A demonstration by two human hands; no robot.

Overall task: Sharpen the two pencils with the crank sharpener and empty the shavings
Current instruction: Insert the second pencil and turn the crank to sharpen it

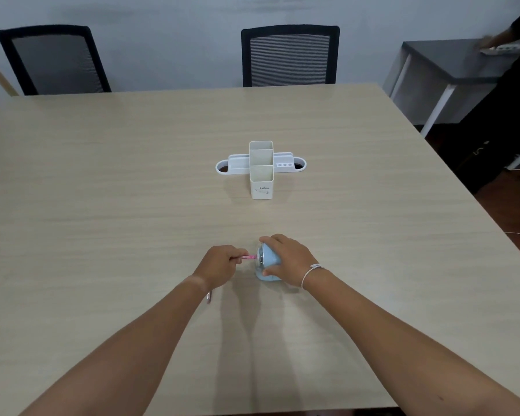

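Note:
A light blue crank sharpener [267, 259] stands on the wooden table [102, 190] near its front. My right hand [285, 259] is clasped over its top and right side. My left hand [219, 265] pinches a pink pencil [248, 257] whose tip points into the silver face on the sharpener's left side. A second pencil end [209, 297] pokes out from under my left wrist, lying on the table. The crank is hidden behind my right hand.
A white desk organiser [261, 168] with tall square cups stands at the table's middle. Two black mesh chairs [288, 55] sit at the far edge. A dark side table [448, 60] and a person in black stand at the far right.

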